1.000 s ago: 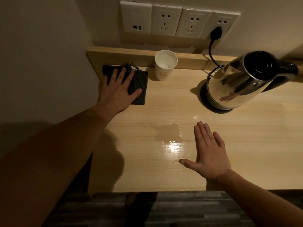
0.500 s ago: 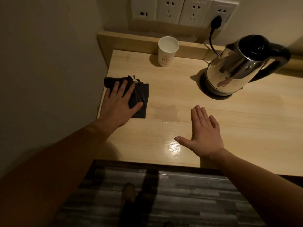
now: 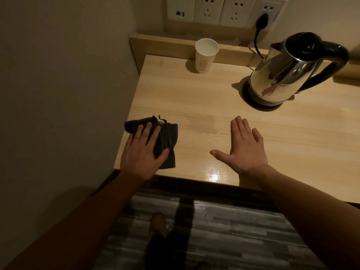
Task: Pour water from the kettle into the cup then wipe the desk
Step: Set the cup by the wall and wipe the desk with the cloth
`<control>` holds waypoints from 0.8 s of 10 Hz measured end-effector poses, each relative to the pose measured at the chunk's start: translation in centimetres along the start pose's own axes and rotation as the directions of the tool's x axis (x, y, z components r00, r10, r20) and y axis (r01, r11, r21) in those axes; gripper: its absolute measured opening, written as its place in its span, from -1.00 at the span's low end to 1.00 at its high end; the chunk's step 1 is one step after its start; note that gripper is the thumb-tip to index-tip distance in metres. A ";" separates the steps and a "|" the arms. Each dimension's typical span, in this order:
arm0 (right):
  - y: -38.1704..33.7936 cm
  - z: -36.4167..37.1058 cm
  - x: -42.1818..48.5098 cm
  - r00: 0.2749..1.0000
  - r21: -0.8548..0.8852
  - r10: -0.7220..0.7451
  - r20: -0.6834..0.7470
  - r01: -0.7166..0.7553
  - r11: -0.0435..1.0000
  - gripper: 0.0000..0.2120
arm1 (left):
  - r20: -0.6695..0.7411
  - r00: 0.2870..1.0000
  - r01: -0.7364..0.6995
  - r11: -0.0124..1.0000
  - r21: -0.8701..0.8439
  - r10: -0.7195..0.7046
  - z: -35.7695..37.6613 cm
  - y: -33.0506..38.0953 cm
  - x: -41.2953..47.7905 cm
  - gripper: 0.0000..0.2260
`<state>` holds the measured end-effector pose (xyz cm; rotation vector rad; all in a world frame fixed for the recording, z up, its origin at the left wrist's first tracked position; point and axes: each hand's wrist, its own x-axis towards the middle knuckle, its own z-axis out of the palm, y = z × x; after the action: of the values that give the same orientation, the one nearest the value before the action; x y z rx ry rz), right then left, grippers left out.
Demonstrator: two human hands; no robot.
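A steel kettle with a black lid and handle stands on its base at the back right of the wooden desk. A white paper cup stands upright at the back, left of the kettle. My left hand presses flat on a dark folded cloth near the desk's front left corner. My right hand rests flat on the desk, fingers apart, holding nothing. A damp patch lies between the two hands.
A wall runs along the desk's left edge. Wall sockets sit above the back ledge, with the kettle's black plug in the rightmost one. Grey plank floor and a foot show below the front edge.
My left hand has dragged the cloth from the back left, beside the cup, toward the front left corner. The view has pulled back; my right hand stays flat.
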<state>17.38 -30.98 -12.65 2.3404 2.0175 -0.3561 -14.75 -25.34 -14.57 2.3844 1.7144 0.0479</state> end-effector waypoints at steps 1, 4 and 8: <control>0.0 0.0 0.0 1.000 0.004 -0.003 -0.001 0.003 1.000 0.15 | -0.041 0.999 0.020 0.999 -0.041 -0.022 0.6 0.3 -1.8 -0.34; 0.2 -0.1 0.2 1.000 0.013 -0.004 0.026 0.004 1.000 0.16 | -0.026 0.995 0.076 0.923 -0.377 -0.093 1.0 1.3 -8.6 -0.51; 0.3 -0.5 0.7 0.997 0.033 0.017 0.076 -0.019 0.999 0.17 | -0.012 0.994 0.055 0.575 -0.817 -0.112 -9.2 8.6 11.2 -0.69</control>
<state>17.80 -30.27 -12.34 2.3251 1.9705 -0.4742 -4.37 -16.06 -5.00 1.5906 1.3600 0.7459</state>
